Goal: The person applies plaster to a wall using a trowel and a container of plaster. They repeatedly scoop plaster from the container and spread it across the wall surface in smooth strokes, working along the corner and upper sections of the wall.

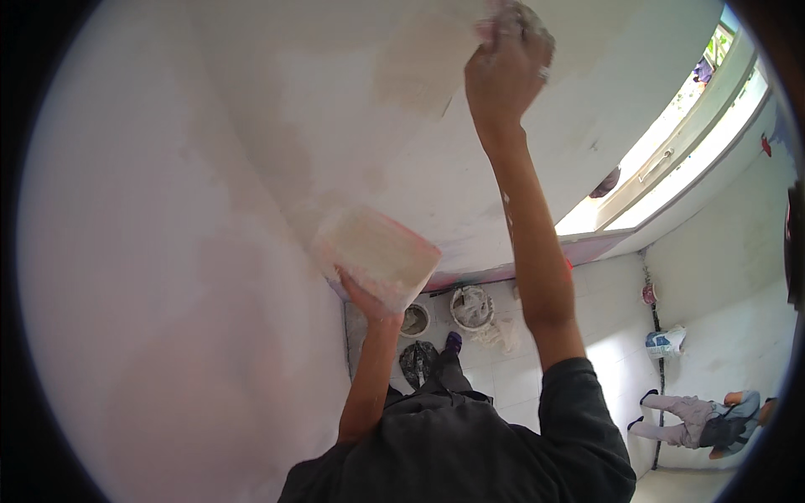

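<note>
Clenched high overhead, your right hand (507,63) has its grip around a trowel (419,71) whose wide blade lies flat against the wall (251,151), out to the left of your knuckles; the handle itself is hidden inside your fist. Your left hand (365,298) grasps from underneath a flat board (377,256), held tilted near chest height, well below and left of the right grip.

Watch the board first. It leans away from your palm, and you grip only its lower edge, so any wet plaster on it could slide off and drop toward the buckets (472,306) on the floor (537,369) directly beneath. I'd judge that the likeliest slip. With your right arm stretched almost full, pressure on the blade may go uneven too, leaving ridges or dragging fresh plaster off the wall. Plaster is already crusted on your right fingers, which could make the grip slick.

Just under the blade, the plaster patch (411,92) looks darker and creamier than the pale, dry surface around it, with a ragged lower border. The board's face is coated off-white, with a pinkish-red rim showing along its upper and right edges. Far off to the right of both grips, another person (700,419) crouches by the opposite wall.
</note>
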`<state>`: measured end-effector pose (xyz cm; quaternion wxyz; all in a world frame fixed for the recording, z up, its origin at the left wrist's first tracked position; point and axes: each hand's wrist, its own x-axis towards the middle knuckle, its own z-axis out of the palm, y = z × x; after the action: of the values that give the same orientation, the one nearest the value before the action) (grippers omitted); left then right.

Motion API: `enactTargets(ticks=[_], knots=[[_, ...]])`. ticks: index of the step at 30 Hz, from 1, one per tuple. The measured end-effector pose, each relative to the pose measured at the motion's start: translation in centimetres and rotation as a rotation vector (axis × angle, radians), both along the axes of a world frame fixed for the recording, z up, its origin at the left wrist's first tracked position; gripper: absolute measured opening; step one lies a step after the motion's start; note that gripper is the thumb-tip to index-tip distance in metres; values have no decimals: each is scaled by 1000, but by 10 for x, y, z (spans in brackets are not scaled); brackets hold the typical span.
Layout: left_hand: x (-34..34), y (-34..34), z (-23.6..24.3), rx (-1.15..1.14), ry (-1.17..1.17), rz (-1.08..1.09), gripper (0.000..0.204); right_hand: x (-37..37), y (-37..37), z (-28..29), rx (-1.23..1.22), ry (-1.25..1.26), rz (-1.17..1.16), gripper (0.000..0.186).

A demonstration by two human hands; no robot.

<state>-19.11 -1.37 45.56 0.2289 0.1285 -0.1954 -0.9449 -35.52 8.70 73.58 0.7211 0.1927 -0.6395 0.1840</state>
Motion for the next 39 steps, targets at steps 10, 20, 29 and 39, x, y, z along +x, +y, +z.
enactTargets(ticks=[10,20,29,39], knots=[[-34,30,-1,93,25,33,59,11,-13,-151,224,-577,211,42],[-25,44,26,59,-1,-42,66,-18,81,-18,-669,-578,285,28],[8,13,11,43,39,7,66,-1,-32,12,-117,-704,-182,39],[10,5,-1,2,5,94,63,21,18,-13,-103,-427,12,44]])
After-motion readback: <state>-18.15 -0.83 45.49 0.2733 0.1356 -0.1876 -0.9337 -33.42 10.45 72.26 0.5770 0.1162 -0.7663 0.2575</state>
